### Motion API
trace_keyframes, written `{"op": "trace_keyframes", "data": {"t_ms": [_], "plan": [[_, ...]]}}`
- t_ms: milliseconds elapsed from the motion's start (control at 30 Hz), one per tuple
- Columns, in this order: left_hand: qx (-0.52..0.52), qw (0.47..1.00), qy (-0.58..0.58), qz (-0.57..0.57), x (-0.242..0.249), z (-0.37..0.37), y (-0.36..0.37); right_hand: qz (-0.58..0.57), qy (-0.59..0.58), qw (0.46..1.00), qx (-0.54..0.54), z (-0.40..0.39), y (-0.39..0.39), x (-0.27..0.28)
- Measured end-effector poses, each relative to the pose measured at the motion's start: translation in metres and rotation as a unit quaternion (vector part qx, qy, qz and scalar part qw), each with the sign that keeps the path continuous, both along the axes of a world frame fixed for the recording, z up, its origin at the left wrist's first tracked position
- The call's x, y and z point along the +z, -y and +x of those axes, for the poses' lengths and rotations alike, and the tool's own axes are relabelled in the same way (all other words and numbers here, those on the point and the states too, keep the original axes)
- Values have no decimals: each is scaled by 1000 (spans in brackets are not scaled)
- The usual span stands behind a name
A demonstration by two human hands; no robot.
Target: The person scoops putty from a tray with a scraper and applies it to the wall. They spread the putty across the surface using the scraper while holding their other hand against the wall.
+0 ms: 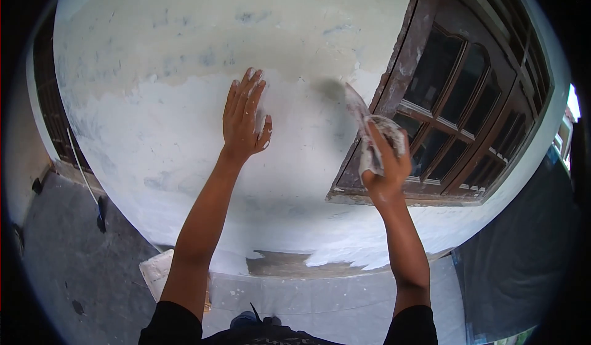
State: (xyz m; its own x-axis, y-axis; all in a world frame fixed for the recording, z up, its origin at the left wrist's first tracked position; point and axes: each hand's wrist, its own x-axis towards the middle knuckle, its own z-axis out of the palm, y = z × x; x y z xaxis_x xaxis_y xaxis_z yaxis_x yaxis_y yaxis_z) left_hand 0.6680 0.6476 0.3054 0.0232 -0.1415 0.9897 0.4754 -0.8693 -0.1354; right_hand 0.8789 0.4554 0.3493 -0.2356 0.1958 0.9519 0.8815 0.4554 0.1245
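My left hand [244, 114] is raised at the wall with its fingers stretched out and nothing in them; white paste coats its fingertips. The wall [295, 136] before me is smeared white in its lower part and bare beige with bluish-grey marks higher up. My right hand [391, 160] is closed round the handle of a plastering trowel [357, 108] thickly caked with white. Its blade is turned nearly edge-on to me, beside the window frame, and its tip points up and left near the wall. A shadow falls on the wall left of the tip.
A brown wooden window [452, 99] with glass panes sits in the wall at right. A whitish box [157, 271] stands on the floor by my left arm. A thin white pole [83, 166] leans at far left. Grey sheeting [332, 302] covers the ground below the wall.
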Motion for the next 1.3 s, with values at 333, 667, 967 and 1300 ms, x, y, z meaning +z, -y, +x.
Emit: {"op": "trace_keyframes", "data": {"t_ms": [333,667,967,1300], "plan": [[5,1000,-17,-9,-2,-2,0,-188,22,973,-131,-14,8,9],[-16,1000,-6,-13,3,11,4,-3,54,986,-156,-36,-12,20],[-19,1000,-1,-22,-2,13,1,107,156,947,-259,-28,-80,13],[-26,1000,2,-15,-1,14,2,38,133,960,-244,-22,-71,-37]]}}
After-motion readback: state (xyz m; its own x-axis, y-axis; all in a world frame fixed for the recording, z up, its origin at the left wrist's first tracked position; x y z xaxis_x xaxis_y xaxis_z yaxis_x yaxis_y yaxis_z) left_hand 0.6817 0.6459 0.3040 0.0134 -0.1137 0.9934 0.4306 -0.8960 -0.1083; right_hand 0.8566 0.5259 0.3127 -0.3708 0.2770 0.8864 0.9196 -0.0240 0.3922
